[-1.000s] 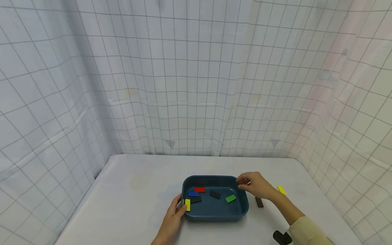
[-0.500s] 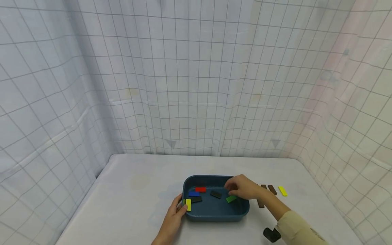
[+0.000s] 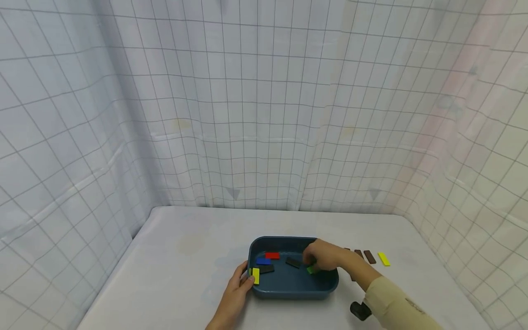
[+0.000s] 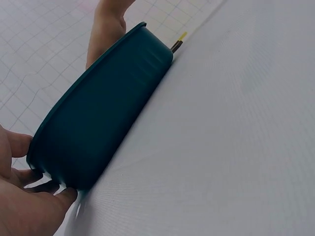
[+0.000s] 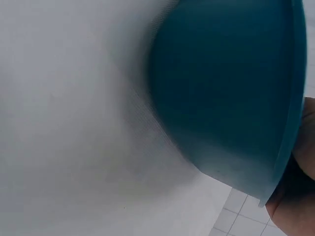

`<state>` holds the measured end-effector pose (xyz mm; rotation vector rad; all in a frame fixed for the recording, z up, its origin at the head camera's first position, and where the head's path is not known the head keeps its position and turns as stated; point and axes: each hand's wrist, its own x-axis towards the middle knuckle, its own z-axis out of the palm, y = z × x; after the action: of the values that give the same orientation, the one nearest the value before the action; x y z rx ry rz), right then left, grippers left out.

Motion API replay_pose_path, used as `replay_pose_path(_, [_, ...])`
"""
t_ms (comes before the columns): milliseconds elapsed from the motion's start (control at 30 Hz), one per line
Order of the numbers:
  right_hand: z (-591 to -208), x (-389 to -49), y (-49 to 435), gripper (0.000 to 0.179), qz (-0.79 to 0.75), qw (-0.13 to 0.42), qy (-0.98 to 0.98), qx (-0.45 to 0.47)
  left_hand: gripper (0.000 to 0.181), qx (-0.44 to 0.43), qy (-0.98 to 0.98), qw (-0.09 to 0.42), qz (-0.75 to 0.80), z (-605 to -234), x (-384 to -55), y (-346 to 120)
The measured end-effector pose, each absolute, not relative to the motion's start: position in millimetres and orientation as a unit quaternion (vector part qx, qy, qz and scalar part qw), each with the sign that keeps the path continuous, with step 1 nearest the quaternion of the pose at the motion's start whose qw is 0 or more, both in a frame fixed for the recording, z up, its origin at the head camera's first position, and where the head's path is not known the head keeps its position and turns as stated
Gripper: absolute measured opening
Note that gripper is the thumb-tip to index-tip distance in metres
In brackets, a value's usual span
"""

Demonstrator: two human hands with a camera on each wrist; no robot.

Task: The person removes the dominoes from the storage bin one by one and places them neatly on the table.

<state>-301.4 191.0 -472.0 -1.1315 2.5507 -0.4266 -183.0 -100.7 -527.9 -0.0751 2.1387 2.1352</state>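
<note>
A dark blue-green plastic tub [image 3: 294, 293] sits on the white table. My left hand [image 3: 234, 293] grips its left side, thumb at the rim and fingers against the outer wall, as the left wrist view also shows. By that thumb a yellow domino-like tile [image 3: 256, 276] leans at the tub's left end. Inside lie a red tile [image 3: 272, 255], a blue tile [image 3: 263, 261] and two black tiles [image 3: 293, 262]. My right hand [image 3: 323, 255] reaches down over the right wall, fingers curled, pinching a green tile [image 3: 310, 270] that they partly cover.
Right of the tub, several dark brown tiles [image 3: 370, 257] and a yellow tile [image 3: 384, 259] lie on the table, some partly behind the right forearm. A black object [image 3: 360, 310] is beside the right sleeve. Grid-patterned white curtains [image 3: 268, 137] surround the table.
My right hand has come from the tub's right rim down into it, and its fingers have closed over the green tile. My left hand keeps its hold on the tub.
</note>
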Motion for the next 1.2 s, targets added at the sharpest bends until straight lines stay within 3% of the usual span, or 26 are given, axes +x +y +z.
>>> replay_pose_path(400, [-482.9, -298.1, 186.3, 0.019, -0.085, 0.072, 0.908, -0.404, 0.058, -0.022, 0.707, 0.060, 0.704, -525.9, -182.4, -101.3])
replay_pose_path(633, [-491.0, -300.0, 189.6, 0.031, -0.101, 0.064, 0.905, -0.408, 0.059, -0.016, 0.708, 0.060, 0.703, -527.1, -181.9, -101.0])
replay_pose_path(867, [-488.5, -300.6, 190.0, 0.026, -0.152, 0.073, 0.896, -0.410, 0.059, -0.021, 0.710, 0.061, 0.701, -527.6, -181.6, -100.8])
replay_pose_path(1200, [-485.5, -306.8, 195.9, 0.012, -0.347, 0.099, 0.860, -0.362, 0.059, -0.005, 0.698, 0.060, 0.713, -528.4, -181.6, -102.3])
